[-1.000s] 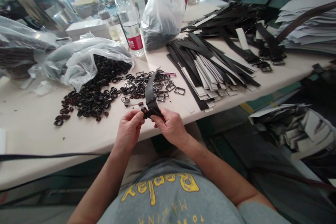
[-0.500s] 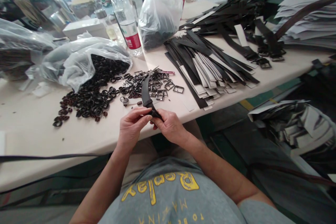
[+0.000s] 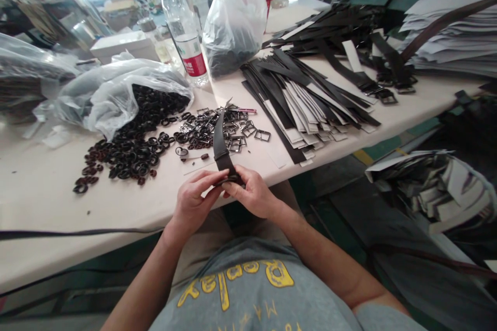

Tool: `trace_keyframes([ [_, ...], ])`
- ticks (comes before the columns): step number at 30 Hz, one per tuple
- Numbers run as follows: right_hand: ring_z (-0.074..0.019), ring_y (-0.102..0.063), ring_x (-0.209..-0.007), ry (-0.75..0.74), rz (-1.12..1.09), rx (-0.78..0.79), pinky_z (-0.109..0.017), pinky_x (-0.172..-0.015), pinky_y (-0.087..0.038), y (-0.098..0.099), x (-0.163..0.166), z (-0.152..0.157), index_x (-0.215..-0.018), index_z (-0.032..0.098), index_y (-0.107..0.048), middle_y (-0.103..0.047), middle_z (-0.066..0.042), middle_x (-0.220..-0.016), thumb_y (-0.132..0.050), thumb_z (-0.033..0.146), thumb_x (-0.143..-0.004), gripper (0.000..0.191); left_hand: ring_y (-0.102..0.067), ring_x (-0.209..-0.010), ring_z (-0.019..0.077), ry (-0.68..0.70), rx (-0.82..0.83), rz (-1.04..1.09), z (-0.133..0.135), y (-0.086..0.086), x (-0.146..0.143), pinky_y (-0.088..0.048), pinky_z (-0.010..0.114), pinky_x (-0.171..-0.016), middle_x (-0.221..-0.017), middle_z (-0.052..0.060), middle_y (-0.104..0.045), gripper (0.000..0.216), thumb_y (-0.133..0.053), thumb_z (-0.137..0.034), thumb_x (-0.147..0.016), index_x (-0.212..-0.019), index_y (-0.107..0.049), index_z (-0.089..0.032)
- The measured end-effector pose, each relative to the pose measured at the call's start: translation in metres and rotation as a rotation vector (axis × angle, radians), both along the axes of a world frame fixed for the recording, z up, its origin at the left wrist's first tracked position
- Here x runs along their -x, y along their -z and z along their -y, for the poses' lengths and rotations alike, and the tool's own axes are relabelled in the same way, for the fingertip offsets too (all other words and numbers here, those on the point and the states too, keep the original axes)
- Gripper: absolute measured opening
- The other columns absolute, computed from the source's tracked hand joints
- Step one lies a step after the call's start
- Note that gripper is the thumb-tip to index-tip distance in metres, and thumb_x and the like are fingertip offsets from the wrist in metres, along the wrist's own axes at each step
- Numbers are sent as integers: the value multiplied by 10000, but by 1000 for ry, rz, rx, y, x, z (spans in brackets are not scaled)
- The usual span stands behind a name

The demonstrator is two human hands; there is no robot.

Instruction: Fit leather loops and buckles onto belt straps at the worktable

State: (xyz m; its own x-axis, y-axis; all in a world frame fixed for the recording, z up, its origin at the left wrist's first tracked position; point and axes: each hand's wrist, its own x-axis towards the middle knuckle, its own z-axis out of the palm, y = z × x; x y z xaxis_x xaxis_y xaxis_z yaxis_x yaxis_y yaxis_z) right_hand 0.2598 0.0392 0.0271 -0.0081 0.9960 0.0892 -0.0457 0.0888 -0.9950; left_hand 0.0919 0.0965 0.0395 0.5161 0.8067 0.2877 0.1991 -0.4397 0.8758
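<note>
A short black leather strap (image 3: 220,139) stands up from between my two hands at the near table edge. My left hand (image 3: 193,201) pinches its lower end with thumb and fingers. My right hand (image 3: 252,194) is closed on the same end from the right, where a small dark fitting sits, mostly hidden by fingers. Just beyond lie a heap of metal buckles (image 3: 233,126) and a spill of dark loops (image 3: 128,150) pouring from a clear plastic bag (image 3: 112,93).
Fanned black straps (image 3: 306,98) cover the table's right half. A water bottle (image 3: 182,26) and a second plastic bag (image 3: 235,15) stand at the back. Stacked pale sheets (image 3: 446,36) lie far right. A thin black strip (image 3: 77,231) runs along the near left edge.
Both hands slid slightly lower and closer together on the strap's end; the strap's free end now stands more upright. The view shifted a little.
</note>
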Motion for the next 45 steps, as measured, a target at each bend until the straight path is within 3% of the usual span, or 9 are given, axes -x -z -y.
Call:
trace_keyframes([
  [3,-124,-632,-594,30,-32,7,-224,-559,-495,1,2,-1,-948,161,-598,-623,12,-713,-618,454,-894,299,-713,-746,169,-140,125,122,5,9,-1,-574,281,-755,-905,33,-780,370,-772,-204,-777,-1137,-749,-283],
  [7,-95,-614,-548,80,-59,-26,-201,-531,-483,2,7,-2,-900,170,-593,-615,20,-715,-597,485,-911,316,-663,-618,129,-233,274,323,8,10,-12,-543,217,-603,-722,0,-729,164,-831,-251,-718,-845,-738,-205],
  [10,-89,-616,-549,111,-81,-31,-188,-506,-481,3,10,-2,-900,176,-590,-617,18,-738,-586,509,-913,333,-612,-533,116,-201,386,362,9,3,-21,-513,215,-526,-608,-14,-666,222,-841,-325,-713,-689,-679,-174],
  [14,-87,-608,-528,151,-58,-21,-189,-495,-484,2,9,-1,-903,181,-588,-625,19,-725,-561,490,-926,312,-593,-499,115,-130,496,371,10,-2,-26,-509,226,-499,-579,-21,-649,276,-840,-363,-716,-667,-645,-173],
  [19,-93,-612,-524,186,-17,-42,-196,-510,-499,0,7,1,-859,185,-589,-620,21,-690,-555,410,-926,237,-628,-572,121,-152,655,512,4,6,-30,-545,236,-550,-686,-25,-680,287,-851,-384,-698,-763,-654,-186],
  [24,-96,-608,-513,119,38,-5,-189,-492,-480,2,11,3,-810,190,-588,-605,35,-650,-577,366,-908,202,-733,-881,188,-155,936,703,-11,0,-37,-599,286,-774,-965,60,-770,442,-745,-585,-764,-947,-717,-184],
  [31,-105,-604,-457,180,137,73,-195,-455,-472,7,6,-1,-811,181,-600,-613,38,-604,-581,344,-894,184,-742,-918,178,-85,965,758,-5,-2,-42,-588,274,-838,-884,10,-788,312,-860,-444,-699,-861,-737,-208],
  [38,-114,-621,-463,186,138,92,-209,-464,-501,12,9,-3,-917,162,-637,-654,18,-660,-585,323,-904,170,-732,-810,220,-43,911,657,3,5,-42,-552,250,-514,-947,57,-786,263,-843,-398,-719,-871,-747,-206],
  [45,-128,-628,-476,206,153,67,-218,-469,-499,7,10,2,-922,163,-626,-645,11,-654,-565,334,-921,182,-694,-680,202,-35,861,568,11,7,-40,-469,236,-392,-1095,95,-768,255,-797,-371,-744,-925,-743,-200],
])
